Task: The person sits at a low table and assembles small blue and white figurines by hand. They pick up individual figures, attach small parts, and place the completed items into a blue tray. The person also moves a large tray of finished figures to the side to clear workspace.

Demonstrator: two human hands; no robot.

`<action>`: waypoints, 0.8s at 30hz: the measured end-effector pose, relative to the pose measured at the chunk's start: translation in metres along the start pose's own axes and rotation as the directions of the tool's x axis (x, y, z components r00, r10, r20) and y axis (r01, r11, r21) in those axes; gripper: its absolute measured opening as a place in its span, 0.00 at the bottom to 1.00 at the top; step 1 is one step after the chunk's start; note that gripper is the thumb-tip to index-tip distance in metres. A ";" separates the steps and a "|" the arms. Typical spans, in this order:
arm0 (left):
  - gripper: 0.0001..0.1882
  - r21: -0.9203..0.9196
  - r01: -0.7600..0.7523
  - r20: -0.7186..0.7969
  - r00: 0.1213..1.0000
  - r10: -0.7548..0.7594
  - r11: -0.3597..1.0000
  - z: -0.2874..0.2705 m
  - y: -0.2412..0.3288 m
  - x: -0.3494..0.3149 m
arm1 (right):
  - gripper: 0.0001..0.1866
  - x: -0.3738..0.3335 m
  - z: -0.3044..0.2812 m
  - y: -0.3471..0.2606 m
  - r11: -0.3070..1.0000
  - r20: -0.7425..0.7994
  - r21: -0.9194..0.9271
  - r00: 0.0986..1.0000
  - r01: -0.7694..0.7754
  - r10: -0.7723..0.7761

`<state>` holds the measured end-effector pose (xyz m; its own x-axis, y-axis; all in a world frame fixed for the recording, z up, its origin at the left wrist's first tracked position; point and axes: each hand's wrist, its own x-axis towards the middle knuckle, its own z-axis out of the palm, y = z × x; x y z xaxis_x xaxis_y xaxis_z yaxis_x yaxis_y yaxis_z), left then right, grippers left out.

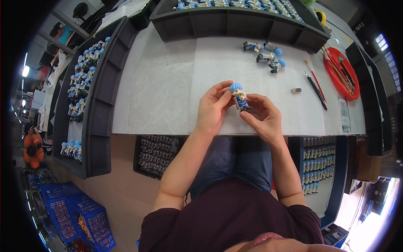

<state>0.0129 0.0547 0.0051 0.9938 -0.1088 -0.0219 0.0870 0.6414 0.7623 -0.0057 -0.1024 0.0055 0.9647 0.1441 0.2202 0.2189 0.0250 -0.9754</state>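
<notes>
Between my two hands, above the front of the white-covered table [163, 84], is a small figurine [239, 97] with light blue hair and a blue and white outfit. My left hand [214, 105] pinches it by the head and its left side. Fingers of my right hand [264, 117] close on its lower end, near the dark feet. The figurine tilts slightly, its front turned up. Beyond my right hand several similar figurines [265, 56] lie loosely on the table. A small grey block [296, 90] rests to the right of my hands.
A dark tray [235, 25] full of figurines spans the back; another dark tray [98, 113] stands at left. At right are a red dish [329, 54] of brushes, a black pen-like tool [315, 88] and a red brush [317, 82]. More filled trays sit below the table edge.
</notes>
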 end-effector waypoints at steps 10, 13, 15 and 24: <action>0.14 0.148 0.011 0.014 1.000 -0.013 0.989 0.001 -0.003 -0.001 | 0.26 -0.002 -0.002 0.007 0.986 -0.063 -0.106 0.989 0.129 -0.136; 0.14 0.312 -0.034 0.006 0.999 0.034 0.950 0.002 -0.006 0.000 | 0.28 -0.002 -0.004 0.010 0.969 -0.046 -0.161 0.979 0.187 -0.197; 0.14 0.243 -0.023 0.005 1.000 0.022 0.970 0.001 -0.005 0.000 | 0.28 0.000 -0.004 0.007 0.974 -0.084 -0.157 0.981 0.162 -0.177; 0.16 0.152 -0.042 0.013 0.999 0.040 0.988 0.000 -0.003 0.000 | 0.29 -0.001 -0.003 0.002 0.998 -0.101 0.036 0.993 0.056 -0.052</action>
<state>0.0122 0.0526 0.0024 0.9955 -0.0932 0.0174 0.0341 0.5229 0.8517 -0.0061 -0.1053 0.0029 0.9619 0.0417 0.2702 0.2671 0.0690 -0.9612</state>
